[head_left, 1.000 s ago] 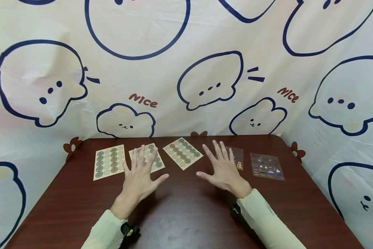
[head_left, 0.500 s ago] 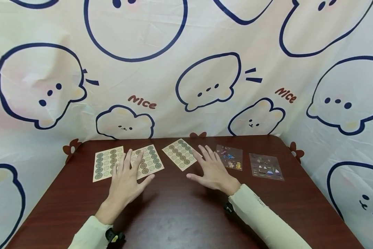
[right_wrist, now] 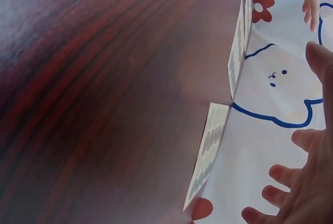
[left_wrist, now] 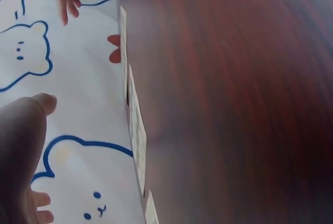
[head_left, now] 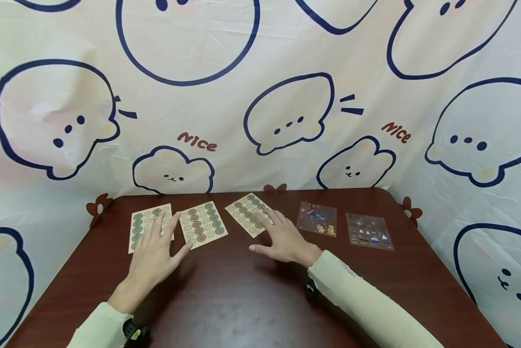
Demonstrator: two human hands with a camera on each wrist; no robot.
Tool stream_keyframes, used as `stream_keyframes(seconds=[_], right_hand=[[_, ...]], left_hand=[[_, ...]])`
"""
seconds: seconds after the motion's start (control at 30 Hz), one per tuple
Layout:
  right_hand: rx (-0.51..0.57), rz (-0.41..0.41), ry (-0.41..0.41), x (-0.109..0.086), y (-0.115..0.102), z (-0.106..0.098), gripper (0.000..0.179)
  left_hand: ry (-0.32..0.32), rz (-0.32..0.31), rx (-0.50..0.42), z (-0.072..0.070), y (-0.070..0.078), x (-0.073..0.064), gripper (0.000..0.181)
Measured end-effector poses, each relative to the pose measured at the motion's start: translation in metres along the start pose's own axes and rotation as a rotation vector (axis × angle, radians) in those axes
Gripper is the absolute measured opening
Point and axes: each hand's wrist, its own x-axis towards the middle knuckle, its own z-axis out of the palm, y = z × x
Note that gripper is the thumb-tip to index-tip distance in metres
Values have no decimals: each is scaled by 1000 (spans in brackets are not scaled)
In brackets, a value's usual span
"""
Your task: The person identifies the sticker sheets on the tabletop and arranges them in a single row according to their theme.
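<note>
My left hand (head_left: 153, 256), fingers spread, hovers over the table in front of the leftmost cream sheet of round stickers (head_left: 137, 231) and partly covers it. Right beside it lies a second cream sticker sheet (head_left: 204, 223), with rows of darker and paler circles. My right hand (head_left: 283, 239) hangs in the air with its fingertips overlapping the near right corner of a third, slanted cream sheet (head_left: 244, 211). In both wrist views the hands are raised above the tabletop and hold nothing. The left thumb (left_wrist: 46, 103) points out over the backdrop.
Two clear sticker sheets lie on the right: one with small colourful figures (head_left: 317, 218), another with small pale and dark shapes (head_left: 369, 232). A dark brown table (head_left: 225, 299) bears all the sheets. A cartoon-printed cloth (head_left: 225, 111) closes off the back and sides.
Both hands have moved leftward, the left also slightly nearer me. The second cream sheet and the clear sheet with figures are now uncovered. The sheets themselves lie where they were.
</note>
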Motion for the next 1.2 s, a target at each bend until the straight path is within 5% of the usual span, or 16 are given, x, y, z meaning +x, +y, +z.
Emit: stream_keyframes(seconds=[0.5,1.2], right_hand=[[44,-95,-7,25,-26,9,86],[91,-71,-81,49,-60,27,73]], left_hand=[[-10,12,-10,-10,-36,-3,78],[-108,-36,-32,-16,-79,0,63]])
